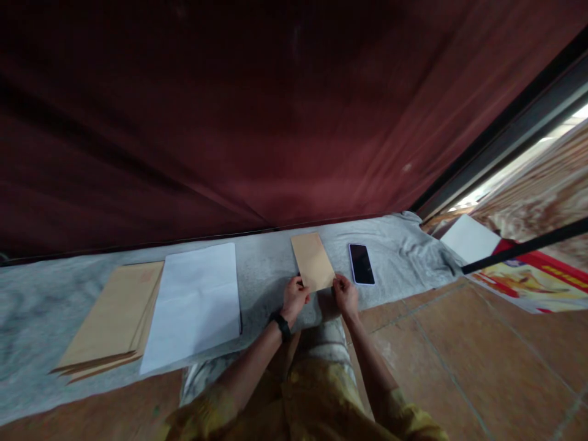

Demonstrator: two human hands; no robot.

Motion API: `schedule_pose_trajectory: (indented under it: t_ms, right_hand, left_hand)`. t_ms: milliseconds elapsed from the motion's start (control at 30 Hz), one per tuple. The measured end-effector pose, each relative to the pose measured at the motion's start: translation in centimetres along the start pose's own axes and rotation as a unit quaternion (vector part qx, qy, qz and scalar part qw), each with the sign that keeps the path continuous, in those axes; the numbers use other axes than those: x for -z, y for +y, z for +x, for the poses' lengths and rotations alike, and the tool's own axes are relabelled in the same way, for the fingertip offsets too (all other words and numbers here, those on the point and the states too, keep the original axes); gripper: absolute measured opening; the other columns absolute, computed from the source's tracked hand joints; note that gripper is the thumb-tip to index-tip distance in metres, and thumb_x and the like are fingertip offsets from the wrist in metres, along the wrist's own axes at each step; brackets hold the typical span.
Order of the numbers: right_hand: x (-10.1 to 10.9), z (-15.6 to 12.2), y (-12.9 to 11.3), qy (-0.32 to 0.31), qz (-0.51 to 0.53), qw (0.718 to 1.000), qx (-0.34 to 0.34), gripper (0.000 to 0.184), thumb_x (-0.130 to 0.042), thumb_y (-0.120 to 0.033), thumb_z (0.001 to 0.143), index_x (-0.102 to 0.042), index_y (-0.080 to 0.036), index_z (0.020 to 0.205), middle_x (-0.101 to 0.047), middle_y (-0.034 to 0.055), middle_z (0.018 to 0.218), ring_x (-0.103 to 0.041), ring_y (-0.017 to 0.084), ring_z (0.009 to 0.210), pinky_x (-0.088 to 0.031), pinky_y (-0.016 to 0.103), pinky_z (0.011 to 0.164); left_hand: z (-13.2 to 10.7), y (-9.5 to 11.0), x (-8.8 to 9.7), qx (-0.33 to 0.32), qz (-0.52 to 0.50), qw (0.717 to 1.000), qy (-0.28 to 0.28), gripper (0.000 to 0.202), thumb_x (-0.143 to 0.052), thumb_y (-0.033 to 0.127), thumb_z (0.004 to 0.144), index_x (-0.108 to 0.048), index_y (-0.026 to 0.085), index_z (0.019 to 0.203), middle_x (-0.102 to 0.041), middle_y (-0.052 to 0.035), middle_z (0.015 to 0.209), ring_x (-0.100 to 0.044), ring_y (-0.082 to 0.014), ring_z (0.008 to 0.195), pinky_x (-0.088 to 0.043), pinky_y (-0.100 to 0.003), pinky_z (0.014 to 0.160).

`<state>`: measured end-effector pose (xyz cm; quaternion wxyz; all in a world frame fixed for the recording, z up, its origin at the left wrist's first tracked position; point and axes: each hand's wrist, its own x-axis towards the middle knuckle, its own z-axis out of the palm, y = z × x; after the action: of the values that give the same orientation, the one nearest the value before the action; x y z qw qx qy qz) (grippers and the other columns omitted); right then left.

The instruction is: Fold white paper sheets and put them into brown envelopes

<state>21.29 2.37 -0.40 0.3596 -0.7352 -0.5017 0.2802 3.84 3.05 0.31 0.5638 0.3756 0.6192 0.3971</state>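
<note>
A small brown paper envelope [314,260] is held by its near corners, tilted a little above the grey cloth. My left hand [294,298] pinches the near left corner, with a black watch on that wrist. At the near right corner, my right hand [345,295] has its thumb and fingers closed on the paper. Just right of the envelope lies a smartphone [362,264] with a dark screen and a pale purple case. To the left is a stack of white paper [195,300], and beyond it a pile of larger brown envelopes [113,312].
The grey cloth [261,269] covers a long narrow surface. Behind it hangs a dark red curtain [275,135]. At the right, a metal frame [505,128], a red and yellow printed box [542,278] and a white sheet [471,239] stand near the tiled floor [441,355].
</note>
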Motion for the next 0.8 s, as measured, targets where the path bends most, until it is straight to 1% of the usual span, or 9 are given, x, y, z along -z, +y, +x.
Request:
schedule_pose_trajectory:
  t_ms: [167, 467, 667, 800]
  right_hand:
    - [-0.2, -0.2, 0.2, 0.017, -0.040, 0.999, 0.013, 0.046, -0.042, -0.040, 0.090, -0.071, -0.016, 0.117, -0.076, 0.0100, 0.097, -0.070, 0.025, 0.088, -0.051, 0.034, 0.079]
    - [0.5, -0.2, 0.6, 0.031, -0.094, 0.995, 0.024, 0.044, -0.041, -0.037, 0.092, -0.070, -0.016, 0.117, -0.075, 0.0113, 0.105, -0.069, 0.024, 0.094, -0.049, 0.033, 0.082]
    - [0.4, -0.5, 0.3, 0.038, -0.136, 0.989, 0.033, 0.043, -0.039, -0.036, 0.095, -0.070, -0.015, 0.116, -0.073, 0.0128, 0.105, -0.067, 0.024, 0.093, -0.048, 0.032, 0.080]
    - [0.3, -0.7, -0.1, 0.040, -0.168, 0.984, 0.047, 0.043, -0.037, -0.034, 0.096, -0.070, -0.016, 0.116, -0.071, 0.0123, 0.103, -0.065, 0.023, 0.090, -0.046, 0.031, 0.077]
  left_hand:
    - [0.2, 0.0, -0.1, 0.001, 0.030, 1.000, 0.001, 0.029, -0.071, 0.019, 0.074, -0.060, 0.018, 0.101, -0.058, 0.0072, 0.056, -0.054, -0.0095, 0.045, -0.038, -0.019, 0.046]
    - [0.3, 0.2, -1.0, -0.001, 0.105, 0.994, 0.006, 0.034, -0.068, 0.015, 0.074, -0.059, 0.019, 0.107, -0.060, 0.0063, 0.058, -0.055, -0.0113, 0.046, -0.039, -0.021, 0.050]
    - [0.4, 0.4, -1.1, -0.006, 0.148, 0.989, 0.015, 0.046, -0.065, 0.012, 0.075, -0.054, 0.018, 0.119, -0.060, 0.0056, 0.058, -0.056, -0.0129, 0.047, -0.038, -0.022, 0.051]
    - [0.2, 0.3, -0.9, -0.005, 0.165, 0.986, 0.019, 0.050, -0.065, 0.013, 0.078, -0.050, 0.018, 0.125, -0.064, 0.0036, 0.063, -0.057, -0.0133, 0.049, -0.038, -0.023, 0.051]
